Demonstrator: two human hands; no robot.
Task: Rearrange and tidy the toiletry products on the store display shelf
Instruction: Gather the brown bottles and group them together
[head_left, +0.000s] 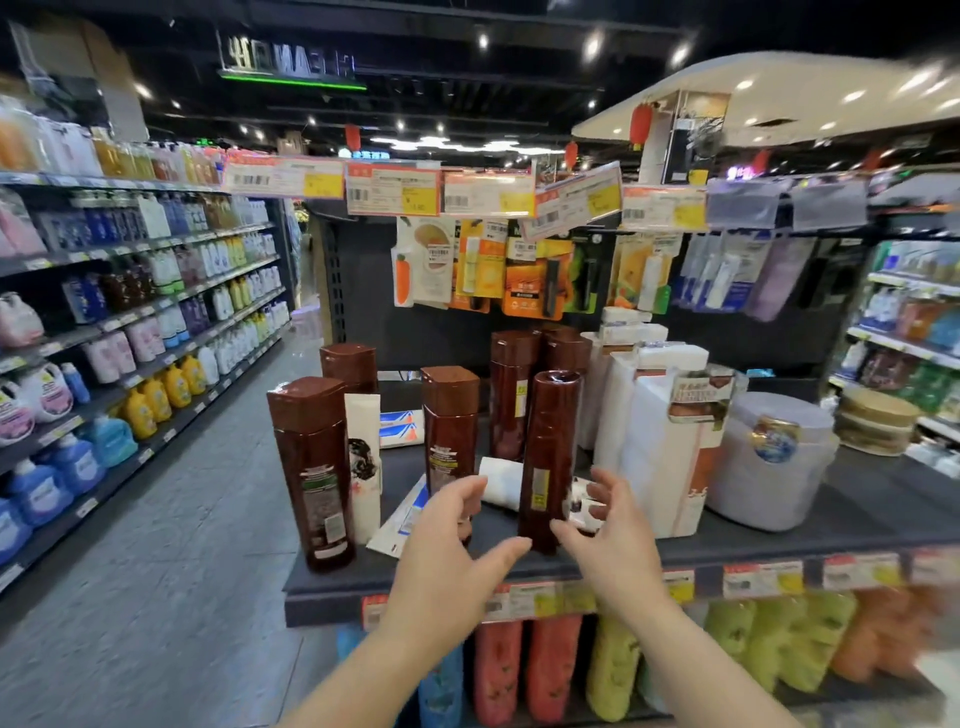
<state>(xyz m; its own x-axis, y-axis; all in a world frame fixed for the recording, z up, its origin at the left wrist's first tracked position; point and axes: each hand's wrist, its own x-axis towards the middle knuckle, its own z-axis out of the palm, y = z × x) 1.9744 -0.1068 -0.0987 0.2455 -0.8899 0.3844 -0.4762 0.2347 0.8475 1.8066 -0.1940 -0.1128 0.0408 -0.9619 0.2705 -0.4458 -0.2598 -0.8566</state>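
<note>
**Ana:** Dark shelf at the front edge, price tags along its lip, soft red and green packs on the tier below. What are the hands doing?

**Ben:** Both are spread wide and hold nothing. The left hand and right hand sit either side of the foot of a tall brown bottle that stands upright near the front edge. The right thumb looks close to it; I cannot tell if it touches.

**Ana:** So how should the grip go?

**Ben:** I would close low on the body with both palms, since a bottle that tall and narrow probably tips easily. Lift straight up, because a flat white box and a white tube lie just behind and beside its base.

**Ana:** And where should it go?

**Ben:** Likely in line with the other brown bottles: one at the left front corner, one in the middle, more at the back. White packs and a round tub stand to the right.

**Ana:** Farther off?

**Ben:** Hanging carded goods under tilted price labels, then a long aisle of detergent shelves on the left, ceiling lights above.
</note>
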